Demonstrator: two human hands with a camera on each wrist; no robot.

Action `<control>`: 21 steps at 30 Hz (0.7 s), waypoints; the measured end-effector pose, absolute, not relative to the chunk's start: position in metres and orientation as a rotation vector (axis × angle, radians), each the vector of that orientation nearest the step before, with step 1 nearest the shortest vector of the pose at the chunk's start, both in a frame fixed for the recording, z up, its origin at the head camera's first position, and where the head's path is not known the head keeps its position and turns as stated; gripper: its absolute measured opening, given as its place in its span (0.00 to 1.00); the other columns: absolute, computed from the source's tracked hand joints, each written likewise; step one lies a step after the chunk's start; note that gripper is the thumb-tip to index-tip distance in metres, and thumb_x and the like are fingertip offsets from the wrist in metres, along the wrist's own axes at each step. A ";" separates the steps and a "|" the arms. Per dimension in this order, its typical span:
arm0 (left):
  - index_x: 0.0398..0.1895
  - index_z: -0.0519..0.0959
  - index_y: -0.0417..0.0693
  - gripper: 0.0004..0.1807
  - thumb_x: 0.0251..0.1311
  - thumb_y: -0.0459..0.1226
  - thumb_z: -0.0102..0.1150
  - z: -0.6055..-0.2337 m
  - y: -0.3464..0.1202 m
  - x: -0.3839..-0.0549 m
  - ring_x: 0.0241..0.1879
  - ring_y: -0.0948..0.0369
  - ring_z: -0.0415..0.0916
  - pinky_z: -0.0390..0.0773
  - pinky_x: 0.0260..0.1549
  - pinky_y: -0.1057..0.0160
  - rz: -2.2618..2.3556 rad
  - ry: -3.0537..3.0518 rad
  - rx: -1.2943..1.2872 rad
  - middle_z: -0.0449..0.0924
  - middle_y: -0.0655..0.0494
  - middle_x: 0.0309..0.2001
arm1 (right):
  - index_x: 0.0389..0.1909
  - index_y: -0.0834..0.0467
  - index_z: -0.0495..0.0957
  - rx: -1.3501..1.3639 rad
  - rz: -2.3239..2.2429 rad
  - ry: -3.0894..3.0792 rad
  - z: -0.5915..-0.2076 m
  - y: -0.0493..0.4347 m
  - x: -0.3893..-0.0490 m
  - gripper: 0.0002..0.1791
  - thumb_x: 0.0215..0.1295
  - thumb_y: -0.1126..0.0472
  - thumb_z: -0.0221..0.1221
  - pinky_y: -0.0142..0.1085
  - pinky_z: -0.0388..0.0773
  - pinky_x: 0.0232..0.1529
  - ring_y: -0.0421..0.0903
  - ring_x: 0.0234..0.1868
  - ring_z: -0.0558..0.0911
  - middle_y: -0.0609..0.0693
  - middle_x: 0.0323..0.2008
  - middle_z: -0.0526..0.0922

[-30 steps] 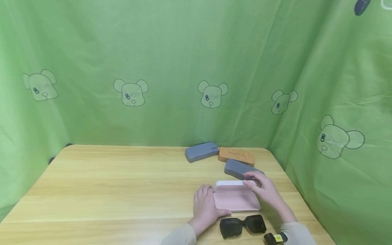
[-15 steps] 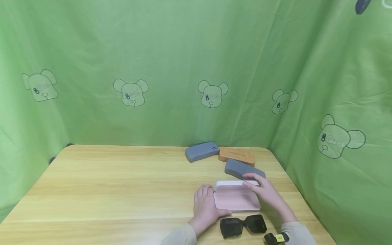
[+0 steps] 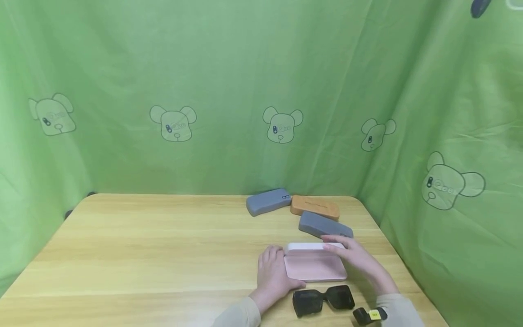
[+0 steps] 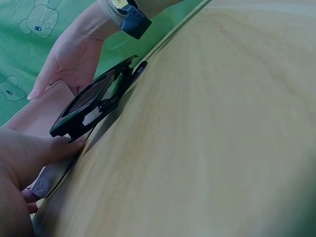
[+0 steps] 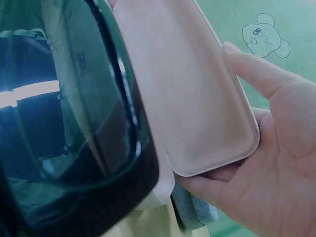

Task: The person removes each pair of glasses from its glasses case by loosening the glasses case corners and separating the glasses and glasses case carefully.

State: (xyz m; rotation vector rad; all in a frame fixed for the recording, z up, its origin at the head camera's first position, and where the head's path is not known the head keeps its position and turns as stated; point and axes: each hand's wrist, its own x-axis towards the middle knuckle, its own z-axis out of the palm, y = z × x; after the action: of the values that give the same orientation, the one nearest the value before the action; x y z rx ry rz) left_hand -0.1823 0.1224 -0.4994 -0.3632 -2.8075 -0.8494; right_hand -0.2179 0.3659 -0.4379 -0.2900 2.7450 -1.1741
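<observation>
A glasses case (image 3: 314, 269), white outside and pink inside, lies open on the table with its lid raised at the back. My left hand (image 3: 273, 272) grips the case's left end, thumb along the front and fingers behind. At the lid's right part, my right hand (image 3: 357, 261) holds on, its thumb at the rim and its other fingers behind, as the right wrist view shows. Nothing lies inside the case. Black sunglasses (image 3: 308, 302) rest just in front of it, apart from both hands in the head view; their dark lens (image 5: 74, 133) fills the left of the right wrist view.
Behind the open case are a blue-grey case (image 3: 268, 202), an orange case (image 3: 314, 207) and a second grey case (image 3: 320, 223) close to the right hand. Green curtains (image 3: 229, 91) enclose the wooden table (image 3: 143, 254). A black wrist camera (image 3: 369, 315) sits on the right wrist.
The right hand's fingers have come slightly down and leftward at the lid, and the lid's top edge sits a touch lower. The left hand and sunglasses stay in place.
</observation>
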 end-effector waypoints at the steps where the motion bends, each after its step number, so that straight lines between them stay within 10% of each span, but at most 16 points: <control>1: 0.57 0.72 0.43 0.53 0.27 0.62 0.78 -0.500 0.123 -0.182 0.61 0.55 0.66 0.65 0.66 0.52 -0.851 -2.806 -0.366 0.72 0.55 0.55 | 0.64 0.60 0.72 -0.293 -1.173 2.728 -0.437 0.366 -0.218 0.28 0.69 0.48 0.55 0.70 0.58 0.65 0.69 0.69 0.63 0.65 0.66 0.70; 21: 0.48 0.74 0.45 0.45 0.26 0.60 0.79 -0.497 0.121 -0.180 0.61 0.55 0.65 0.65 0.66 0.52 -0.894 -2.786 -0.359 0.72 0.54 0.55 | 0.58 0.56 0.79 -0.464 -1.050 2.781 -0.445 0.377 -0.212 0.22 0.67 0.50 0.59 0.63 0.68 0.64 0.65 0.64 0.73 0.53 0.58 0.81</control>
State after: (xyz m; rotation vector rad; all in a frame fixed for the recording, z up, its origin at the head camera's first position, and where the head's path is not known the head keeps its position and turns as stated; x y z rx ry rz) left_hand -0.1800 0.1212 -0.4974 -0.3591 -2.7861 -0.8942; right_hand -0.2122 0.3773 -0.4449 -0.4641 2.7815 -1.0501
